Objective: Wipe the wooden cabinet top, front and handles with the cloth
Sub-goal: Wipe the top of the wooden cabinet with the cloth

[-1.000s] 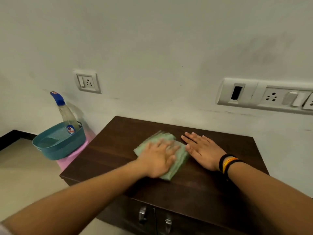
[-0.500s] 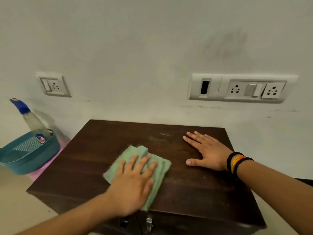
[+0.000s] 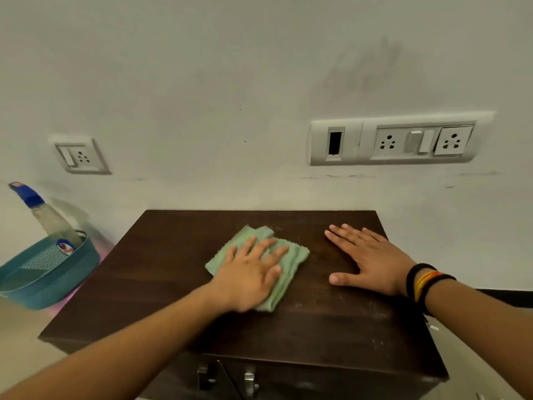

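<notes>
A pale painted wall (image 3: 202, 67) filled the upper half of the view, carrying a long socket-and-switch panel (image 3: 398, 138) on the right and a single socket plate (image 3: 79, 155) on the left. Against its foot stood the dark wooden cabinet (image 3: 173, 290), its flat top facing the camera and the front only glimpsed at the lower edge, where two metal handles (image 3: 227, 379) showed side by side. To the left, beside the cabinet, sat a teal plastic basket (image 3: 49, 281) on something pink, with a spray bottle (image 3: 43, 217) leaning out of it, probably parked there within reach for wetting the cloth. The left hand (image 3: 251, 275) lay palm-down on the folded green cloth (image 3: 291, 261) near the middle of the top, fingers spread wide and flat, pressing rather than gripping, which suited a sliding wipe. The right hand (image 3: 372, 261) rested bare on the wood just beside the cloth, not touching it, fingers extended and slightly splayed, holding nothing; it looked placed to steady the body or the cabinet. It wore black and orange bands (image 3: 427, 281) at the wrist. The cloth looked ribbed, soft and folded into several layers, its far corner peeking beyond the fingertips. Pale specks and a dull patch remained on the top toward the right and front, so the top seemed only partly done, with front and handles not yet reached.
</notes>
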Tool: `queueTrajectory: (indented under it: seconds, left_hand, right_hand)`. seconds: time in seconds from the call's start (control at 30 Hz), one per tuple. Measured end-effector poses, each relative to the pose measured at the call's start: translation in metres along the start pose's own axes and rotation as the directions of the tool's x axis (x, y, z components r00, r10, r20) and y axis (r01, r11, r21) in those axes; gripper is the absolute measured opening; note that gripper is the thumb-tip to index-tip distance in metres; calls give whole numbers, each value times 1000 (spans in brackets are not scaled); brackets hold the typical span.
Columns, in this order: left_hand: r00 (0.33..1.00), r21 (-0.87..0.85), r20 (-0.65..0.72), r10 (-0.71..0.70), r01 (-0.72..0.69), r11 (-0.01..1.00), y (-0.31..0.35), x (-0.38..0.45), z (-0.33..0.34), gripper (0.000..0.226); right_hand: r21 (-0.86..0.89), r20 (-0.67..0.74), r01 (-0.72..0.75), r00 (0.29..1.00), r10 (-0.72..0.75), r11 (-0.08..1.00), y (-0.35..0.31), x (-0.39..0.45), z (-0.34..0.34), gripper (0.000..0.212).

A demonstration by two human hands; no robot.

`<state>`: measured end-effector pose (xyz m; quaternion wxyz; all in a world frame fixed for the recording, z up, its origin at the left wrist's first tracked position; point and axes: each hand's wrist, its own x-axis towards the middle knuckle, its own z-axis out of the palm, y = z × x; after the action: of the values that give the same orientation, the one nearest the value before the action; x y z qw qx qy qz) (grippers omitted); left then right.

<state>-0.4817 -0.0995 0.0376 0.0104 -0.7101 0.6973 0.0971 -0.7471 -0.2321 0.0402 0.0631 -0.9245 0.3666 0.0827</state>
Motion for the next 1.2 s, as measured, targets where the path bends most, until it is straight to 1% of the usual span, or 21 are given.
queueTrajectory:
  seconds: [0.07, 0.13, 0.2, 0.27, 0.3, 0.33, 0.4, 0.47, 0.53, 0.6, 0.63, 0.77, 0.83, 0.87, 0.93, 0.97, 1.0, 1.07, 1.13, 1.17, 1.2]
  left_hand:
    - [981, -13, -53, -189, 188, 982, -35, 6, -6, 56]
    - [964, 26, -86, -253, 256, 966, -36, -30, 6, 63]
    - [991, 63, -90, -99, 104, 993, 8, -57, 16, 71]
    - [994, 42, -73, 77, -74, 996, 34, -28, 18, 64]
    - [994, 33, -72, 82, -79, 996, 32, -4, 14, 60]
    - [997, 8, -68, 37, -37, 999, 19, 19, 5, 58]
    - [985, -14, -71, -159, 159, 987, -22, 40, -9, 56]
    - [956, -6, -84, -282, 283, 959, -28, 17, 5, 56]
    - [982, -8, -58, -181, 181, 983, 14, -4, 15, 57]
    - [999, -14, -44, 11, -11, 1000, 40, 19, 12, 56]
    - [998, -6, -55, 43, -43, 999, 39, 41, 5, 55]
    - [965, -47, -81, -249, 246, 968, -30, 66, -12, 56]
    - [949, -11, -99, -300, 301, 954, -18, 32, 6, 57]
    - [967, -9, -99, -234, 235, 972, 7, 23, 12, 57]
    - [995, 8, -94, 17, -16, 1000, 48, 42, 13, 56]
    - [992, 7, -85, 98, -98, 995, 54, 62, 9, 56]
    - [992, -8, -73, 106, -107, 994, 47, 80, 0, 55]
    - [995, -40, -61, -84, 82, 996, 12, 99, -13, 56]
    - [951, -31, -76, -300, 298, 954, -6, 81, -3, 58]
    - [941, -19, -67, -330, 330, 944, 9, 64, 5, 59]
    - [961, -25, -56, -272, 271, 962, 38, 53, 7, 59]
  right_hand:
    - [32, -43, -3, 999, 4, 999, 1, -10, 5, 107]
    - [75, -92, -3, 996, 10, 997, 0, -18, 12, 106]
    - [91, -106, -18, 994, 28, 996, 5, -21, 16, 106]
    - [94, -103, -23, 994, 32, 995, 10, -19, 14, 102]
    - [94, -105, -14, 994, 24, 995, 10, -19, 13, 99]
    - [99, -116, -10, 993, 22, 995, 9, -19, 14, 95]
    - [130, -130, -31, 990, 48, 991, 6, -18, 15, 89]
    - [152, -143, -59, 986, 82, 987, 4, -18, 21, 87]
    - [190, -161, -70, 982, 102, 979, 11, -19, 25, 87]
    - [252, -175, -55, 979, 102, 966, 16, -19, 23, 76]
    - [284, -185, -42, 978, 97, 958, 17, -19, 22, 72]
    - [426, -246, -6, 962, 122, 905, 14, -15, 30, 62]
    - [472, -260, 4, 956, 134, 881, 13, -14, 36, 57]
    - [492, -262, 2, 954, 146, 871, 15, -14, 36, 57]
    - [517, -278, 1, 946, 167, 856, 21, -12, 30, 58]
    - [523, -292, 9, 942, 169, 852, 21, -10, 28, 59]
    - [533, -305, 16, 936, 174, 846, 19, -8, 28, 60]
    - [590, -315, 17, 925, 210, 808, 14, -7, 32, 62]
    - [668, -305, 9, 916, 262, 744, 12, -8, 39, 64]
    - [693, -303, 9, 911, 280, 721, 14, -9, 42, 66]
    - [711, -304, 5, 904, 301, 704, 19, -10, 42, 66]
